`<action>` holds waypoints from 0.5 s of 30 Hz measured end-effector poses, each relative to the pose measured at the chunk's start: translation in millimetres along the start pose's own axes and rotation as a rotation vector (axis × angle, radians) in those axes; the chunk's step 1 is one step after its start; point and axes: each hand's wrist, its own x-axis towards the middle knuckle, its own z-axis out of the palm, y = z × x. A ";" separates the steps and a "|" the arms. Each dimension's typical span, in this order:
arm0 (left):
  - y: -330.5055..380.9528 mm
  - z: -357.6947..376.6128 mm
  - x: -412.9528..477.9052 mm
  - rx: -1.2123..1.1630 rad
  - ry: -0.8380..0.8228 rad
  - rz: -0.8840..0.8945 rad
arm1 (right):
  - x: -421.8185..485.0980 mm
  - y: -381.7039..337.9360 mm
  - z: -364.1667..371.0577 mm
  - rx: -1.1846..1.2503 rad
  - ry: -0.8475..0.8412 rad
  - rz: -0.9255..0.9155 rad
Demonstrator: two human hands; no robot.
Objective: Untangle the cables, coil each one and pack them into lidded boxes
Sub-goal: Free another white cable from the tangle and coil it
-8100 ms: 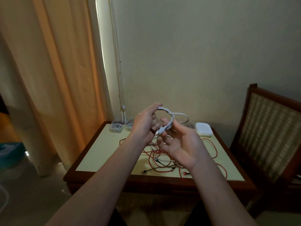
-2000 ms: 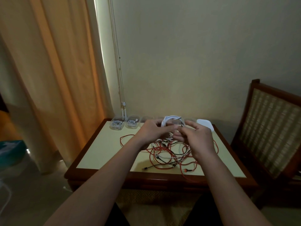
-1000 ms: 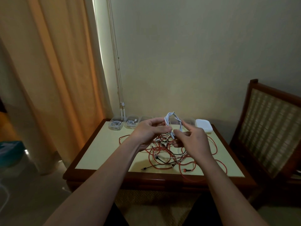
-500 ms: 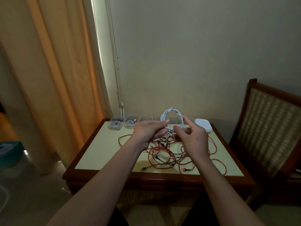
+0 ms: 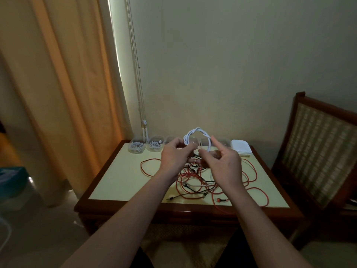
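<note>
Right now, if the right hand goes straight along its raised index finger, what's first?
Probably the white coiled cable; the index tip of the right hand sits beside its loop. Depth unclear.

1. The bench (image 5: 119,181) has a glossy dark wood rim and a matt pale-yellow top.
2. The boxes (image 5: 136,147) are clear smooth plastic; the lids (image 5: 240,147) are opaque white plastic.
3. The white cable (image 5: 195,132) has a smooth sheath.
4. The chair (image 5: 318,151) is polished dark wood with woven cane.
5. The curtain (image 5: 67,93) is matt cloth.

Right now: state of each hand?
Left hand: closed, pinching the white cable coil.
Right hand: closed, pinching the same coil near its bottom, index finger raised.
</note>
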 end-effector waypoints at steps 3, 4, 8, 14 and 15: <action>-4.6 2.8 2.7 0.146 0.036 0.158 | -0.8 -3.4 2.2 0.118 -0.041 0.031; -5.9 2.7 3.3 0.228 0.027 0.213 | -0.5 -4.6 1.4 0.155 -0.050 0.046; -9.7 -5.1 6.1 0.332 -0.092 0.278 | 8.3 -3.3 -2.7 0.176 -0.060 0.075; -22.5 -19.7 22.9 0.253 -0.282 0.346 | 33.0 19.7 9.8 0.034 -0.065 0.048; -27.2 -20.5 27.3 0.264 -0.222 0.348 | 35.9 22.1 14.2 -0.003 -0.082 0.024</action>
